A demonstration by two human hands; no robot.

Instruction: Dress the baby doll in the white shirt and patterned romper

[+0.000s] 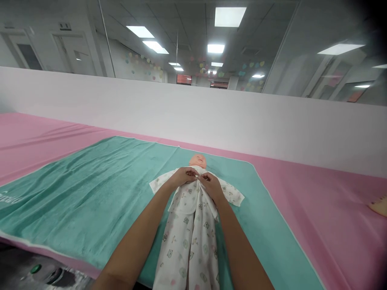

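Observation:
A baby doll [198, 160] lies on its back on a teal towel [90, 189], head pointing away from me. It wears a white printed sleepsuit [189, 237]. My left hand [184, 176] and my right hand [211, 185] meet at the doll's chest just below the chin. Both hands are closed, their fingertips pinching the front edges of the sleepsuit near the neckline. My forearms run up along both sides of the doll's body.
The towel lies on a pink sheet [317, 209] that covers the surface. A white partition [211, 112] stands behind it, with glass above. A beige object [379, 205] peeks in at the right edge. A dark surface with small items [39, 274] shows at the lower left.

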